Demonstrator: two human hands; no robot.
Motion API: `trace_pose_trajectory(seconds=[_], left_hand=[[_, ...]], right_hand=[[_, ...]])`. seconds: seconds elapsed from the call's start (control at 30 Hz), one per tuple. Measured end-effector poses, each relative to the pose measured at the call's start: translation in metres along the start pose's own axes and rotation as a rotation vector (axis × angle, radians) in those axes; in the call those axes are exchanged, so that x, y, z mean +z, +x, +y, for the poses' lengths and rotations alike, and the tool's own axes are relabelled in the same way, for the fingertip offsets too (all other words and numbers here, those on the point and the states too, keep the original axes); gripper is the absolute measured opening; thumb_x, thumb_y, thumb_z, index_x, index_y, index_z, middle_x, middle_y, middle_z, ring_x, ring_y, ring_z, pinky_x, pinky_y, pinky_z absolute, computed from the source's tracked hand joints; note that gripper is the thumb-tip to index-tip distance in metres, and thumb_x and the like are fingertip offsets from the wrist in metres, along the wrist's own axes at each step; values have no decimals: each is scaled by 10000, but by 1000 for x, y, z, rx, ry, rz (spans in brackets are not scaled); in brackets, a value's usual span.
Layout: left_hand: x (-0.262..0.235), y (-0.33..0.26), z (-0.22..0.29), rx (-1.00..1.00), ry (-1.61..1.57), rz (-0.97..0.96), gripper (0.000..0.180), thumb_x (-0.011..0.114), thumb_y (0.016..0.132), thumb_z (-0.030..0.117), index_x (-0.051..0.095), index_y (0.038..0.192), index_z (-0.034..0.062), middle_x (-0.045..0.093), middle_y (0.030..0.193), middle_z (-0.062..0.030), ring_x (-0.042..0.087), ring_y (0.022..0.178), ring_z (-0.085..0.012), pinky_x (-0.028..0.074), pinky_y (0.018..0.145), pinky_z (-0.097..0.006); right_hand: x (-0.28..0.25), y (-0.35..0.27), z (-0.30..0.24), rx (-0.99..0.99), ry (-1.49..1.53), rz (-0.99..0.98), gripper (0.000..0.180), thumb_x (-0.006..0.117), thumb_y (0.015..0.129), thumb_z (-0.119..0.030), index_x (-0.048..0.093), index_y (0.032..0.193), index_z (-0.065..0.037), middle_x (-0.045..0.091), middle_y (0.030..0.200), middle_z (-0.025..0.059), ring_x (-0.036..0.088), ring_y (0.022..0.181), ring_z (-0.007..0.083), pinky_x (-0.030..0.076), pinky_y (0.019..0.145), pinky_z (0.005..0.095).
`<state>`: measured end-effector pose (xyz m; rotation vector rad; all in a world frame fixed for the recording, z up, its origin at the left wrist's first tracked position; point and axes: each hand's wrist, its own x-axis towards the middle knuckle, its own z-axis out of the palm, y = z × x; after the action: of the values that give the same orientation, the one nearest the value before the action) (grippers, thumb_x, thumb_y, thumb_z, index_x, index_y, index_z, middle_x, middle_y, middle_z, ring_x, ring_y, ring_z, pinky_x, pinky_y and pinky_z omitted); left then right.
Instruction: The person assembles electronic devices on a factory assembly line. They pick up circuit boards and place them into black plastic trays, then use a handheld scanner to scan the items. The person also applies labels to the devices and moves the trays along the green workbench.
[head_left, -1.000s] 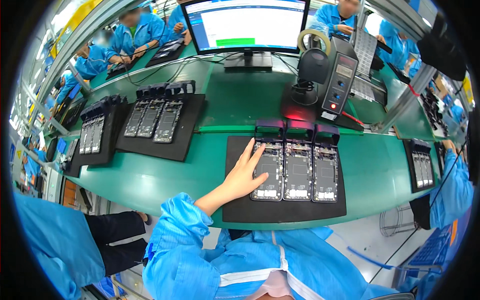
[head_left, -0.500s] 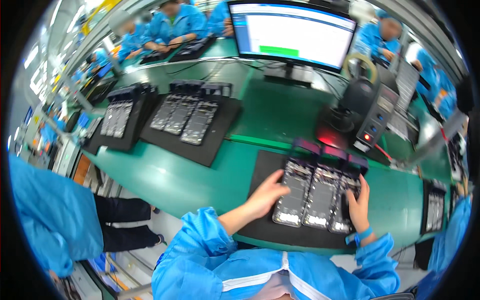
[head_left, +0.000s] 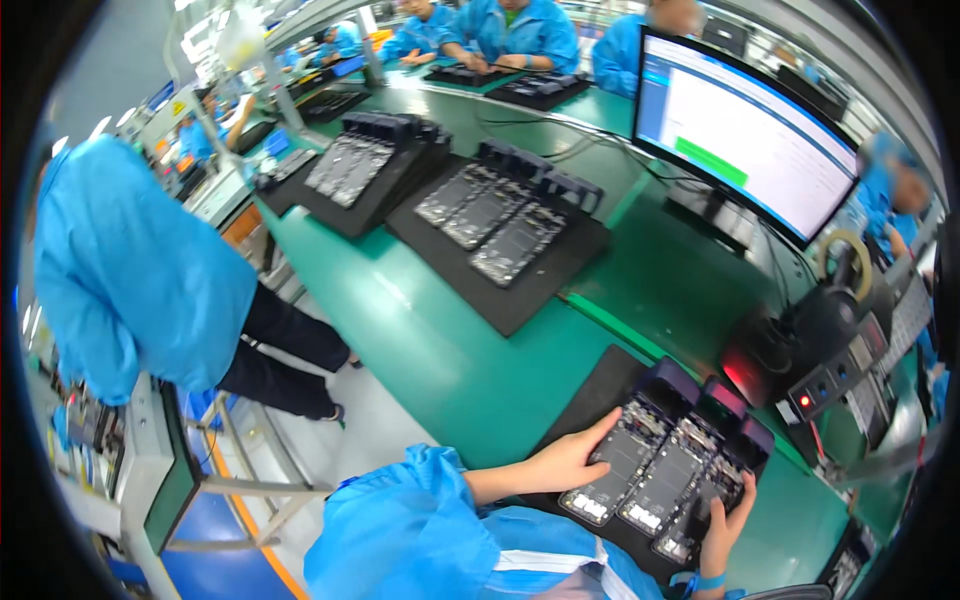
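Three opened phones lie side by side, their inner boards and dark batteries bare: a left phone (head_left: 615,463), a middle phone (head_left: 668,478) and a right phone (head_left: 690,525). Dark purplish pieces (head_left: 722,405) stand up at their far ends. Beneath them is a black foam mat (head_left: 605,385). My left hand (head_left: 570,462) grips the outer edge of the left phone, thumb near its face. At the other end of the row, my right hand (head_left: 727,525) holds the right phone's outer edge, its thumb over the face.
Two more black mats with opened phones, one mat (head_left: 520,310) nearer and one stack (head_left: 385,200) farther left, lie on the green table (head_left: 420,340). A monitor (head_left: 745,130) and a black device with a red light (head_left: 800,355) stand beyond. A person in blue (head_left: 130,270) stands at left.
The view has swung left, so the table, monitor and phones appear shifted right and tilted. Both hands keep their places at the two ends of the phone row.
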<state>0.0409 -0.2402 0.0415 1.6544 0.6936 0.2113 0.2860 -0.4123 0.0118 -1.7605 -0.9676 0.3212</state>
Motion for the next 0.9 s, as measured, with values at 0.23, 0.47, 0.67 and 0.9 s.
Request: trace_pose_trajectory(seconds=[0.23,0.47,0.67,0.9], left_hand=[[-2,2,-15,401,462,331,743,558,725,60,149,1345,41,222,1319,-224,281,1215,-364,285,993,-381],[13,11,-37,282,853,339,598,500,793,301,290,1308,81,265,1355,-153,247,1245,-354,141,972,-613],[6,10,-41,333,664,302,578,503,786,284,321,1298,86,324,1337,-123,234,1252,-356,137,995,-583],[6,16,-31,531,702,402,499,568,687,234,460,1161,124,480,1139,-117,429,1042,-307,339,816,-473]], right_hand=[[-10,35,-61,-458,-645,30,545,594,769,-226,394,1213,18,377,1224,232,380,1115,361,293,956,397],[40,84,-57,-528,-671,-308,473,531,753,-97,391,1195,-3,391,1218,180,380,1116,347,278,946,410],[47,98,-80,-430,-648,-359,488,542,814,-282,414,1240,-83,454,1208,169,454,1072,330,360,907,381],[38,103,-25,-665,-732,-105,278,511,814,-104,501,1063,19,504,979,238,487,915,404,402,768,433]])
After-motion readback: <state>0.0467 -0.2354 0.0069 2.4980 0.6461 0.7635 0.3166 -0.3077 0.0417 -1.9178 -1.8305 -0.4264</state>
